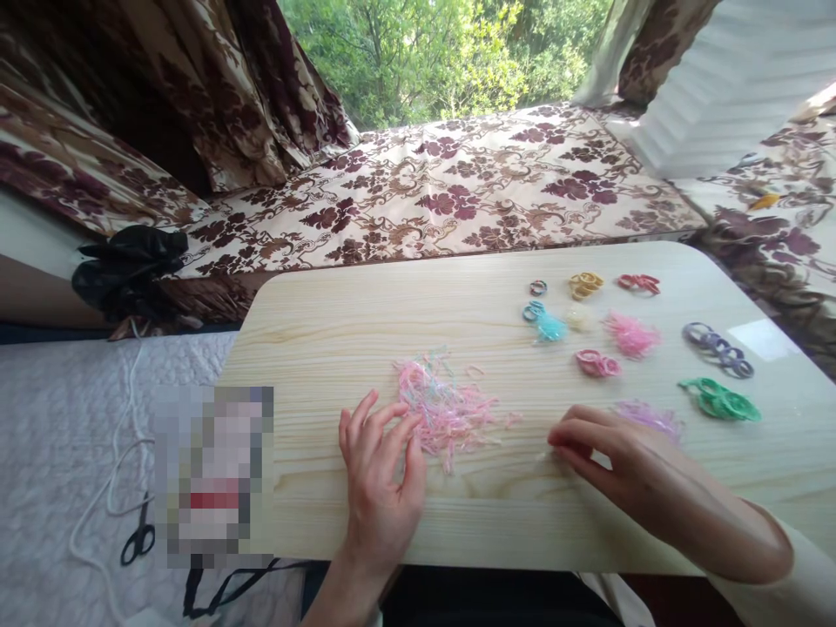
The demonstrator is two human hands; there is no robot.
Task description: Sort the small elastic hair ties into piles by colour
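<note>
A loose mixed pile of thin pink, lilac and pale blue elastic bands (450, 414) lies on the middle of the light wooden table (326, 326). My left hand (382, 470) is at the pile's left edge, fingers spread, with nothing visibly held. To the right of the pile, my right hand (607, 453) is low over the tabletop with its fingertips pinched. Whatever is between those fingertips, if anything, is too small to make out. A small purple heap of bands (651, 420) lies just behind my right hand, partly covered by it.
Grouped at the right are pink bands (631, 335), light blue bands (549, 326), green hair ties (722, 401), purple-grey hair ties (718, 350), pink hair ties (596, 364), yellow hair ties (585, 284) and red hair ties (640, 283). Scissors (138, 542) lie left of the table.
</note>
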